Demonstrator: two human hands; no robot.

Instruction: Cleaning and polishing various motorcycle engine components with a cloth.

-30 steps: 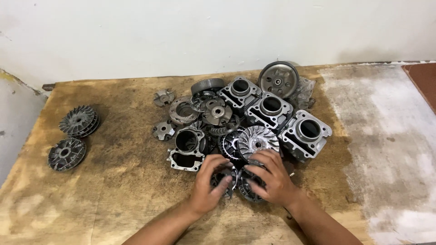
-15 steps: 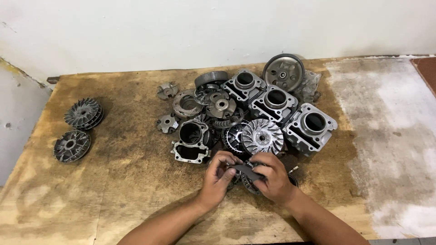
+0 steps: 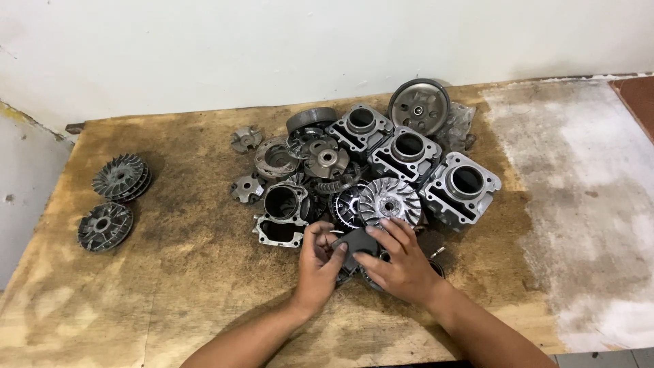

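Both hands meet at the near edge of the pile of engine parts. Left hand (image 3: 319, 262) has its fingers curled around a small dark part (image 3: 359, 240), with the thumb on its near side; right hand (image 3: 398, 262) lays its fingers over the same part from the other side, so the two hands grip it together. This dark part sits just above the wooden table (image 3: 184, 272), touching or almost touching the other metal pieces under it; I cannot tell if it is already lifted free.

Just behind the hands lies a bright finned pulley disc (image 3: 389, 200), and beside it a grey cylinder block (image 3: 463, 184). Two more cylinder blocks, a round clutch bell (image 3: 419, 103) and several smaller hubs fill the rest of the heap.

Well apart, at the left end of the table, two dark finned discs (image 3: 112, 201) lie side by side, separated from the heap. Judging from this, the sorting seems only at its beginning: two pieces are set aside, one is in the hands, and most parts are in the pile.
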